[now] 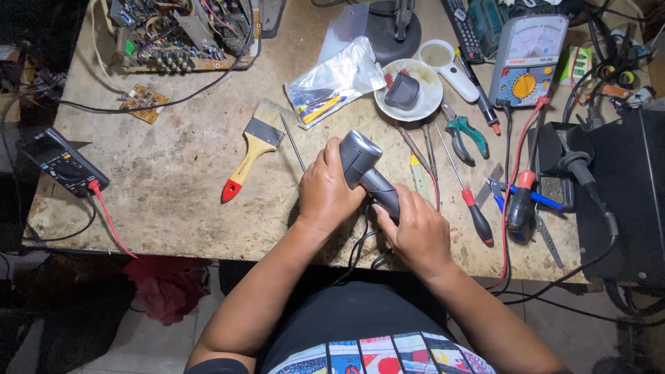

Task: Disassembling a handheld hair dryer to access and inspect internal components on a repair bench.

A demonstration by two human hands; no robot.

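Near the front edge of the workbench [173, 187], roughly midway along it: a grey handheld appliance [367, 173] with a boxy head and a tapering dark handle, raised just off the surface, cord [360, 249] trailing down over the edge. Left hand [325, 190] wrapped around the head end, fingers curled out of sight behind it. Right hand [415, 232] closed around the handle, thumb lying along the top.

Best handled by bracing both wrists against the bench, keeping the grip firm on the handle, and leaving slack in the cord so it cannot tug.

Just right of the hands: red-handled screwdriver [474, 211], thin probes, green pliers [464, 135]. Toward the back edge: white bowl [415, 104] holding a dark part, analogue multimeter [526, 62]. Left of the hands, a paintbrush [249, 156]; at the left edge, a black digital meter [59, 163].
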